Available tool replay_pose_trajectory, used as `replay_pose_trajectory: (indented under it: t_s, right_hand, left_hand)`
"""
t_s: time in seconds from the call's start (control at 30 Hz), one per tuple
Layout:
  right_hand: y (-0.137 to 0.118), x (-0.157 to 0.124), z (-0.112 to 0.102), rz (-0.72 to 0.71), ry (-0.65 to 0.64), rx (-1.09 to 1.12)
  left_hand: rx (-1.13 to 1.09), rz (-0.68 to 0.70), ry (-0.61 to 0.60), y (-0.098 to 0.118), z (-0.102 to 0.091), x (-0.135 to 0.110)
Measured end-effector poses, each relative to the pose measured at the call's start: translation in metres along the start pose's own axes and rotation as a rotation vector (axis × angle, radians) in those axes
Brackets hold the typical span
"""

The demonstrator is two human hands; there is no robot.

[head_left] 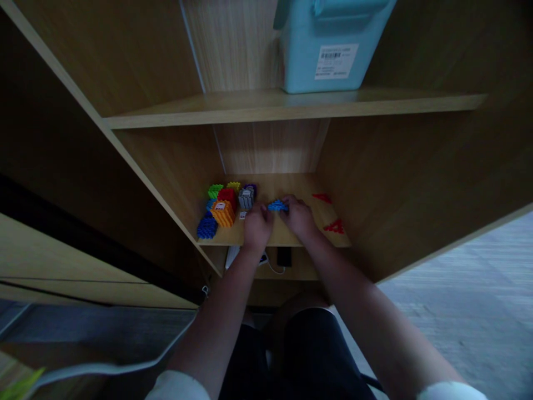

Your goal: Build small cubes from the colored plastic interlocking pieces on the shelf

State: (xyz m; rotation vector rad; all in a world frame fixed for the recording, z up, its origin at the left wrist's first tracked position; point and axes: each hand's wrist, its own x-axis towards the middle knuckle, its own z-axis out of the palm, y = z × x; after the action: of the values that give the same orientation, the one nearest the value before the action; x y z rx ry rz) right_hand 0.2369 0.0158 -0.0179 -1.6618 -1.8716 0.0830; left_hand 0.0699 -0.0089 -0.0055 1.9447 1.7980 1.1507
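Observation:
Both my hands reach into a low wooden shelf (287, 236). My left hand (257, 225) and my right hand (297, 216) are closed on either end of a small blue toy piece (277, 206) held between them just above the shelf board. To the left of my left hand stands a cluster of colourful studded cubes: orange (222, 213), dark blue (207, 226), red (227, 195), green (215, 190), yellow (234, 185) and grey (246, 197).
Two red flat pieces (334, 226) (322, 197) lie on the shelf to the right of my hands. A light blue plastic bin (328, 44) with a label stands on the upper shelf. A white cable and a dark device (283, 256) lie below the shelf.

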Motion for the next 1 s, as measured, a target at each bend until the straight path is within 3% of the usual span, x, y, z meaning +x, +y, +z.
replay_pose_trajectory:
  t_s: [0.3, 0.6, 0.73, 0.87, 1.0]
  right_hand:
    - [-0.006, 0.037, 0.020, 0.028, -0.028, -0.090]
    - [-0.020, 0.071, 0.040, 0.064, -0.019, -0.094]
    - [-0.024, 0.066, 0.034, 0.076, -0.011, -0.094]
    - [-0.018, 0.043, 0.023, 0.094, 0.079, -0.151]
    - [-0.003, 0.026, 0.014, 0.270, 0.143, -0.233]
  left_hand:
    - [0.190, 0.033, -0.137, 0.010, -0.007, -0.007]
    - [0.217, 0.010, -0.168, 0.013, -0.011, -0.007]
    - [0.220, 0.005, -0.176, 0.011, -0.010, -0.007]
    - [0.225, 0.022, -0.166, 0.010, -0.009, -0.007]
    - [0.230, 0.015, -0.159, 0.013, -0.011, -0.007]
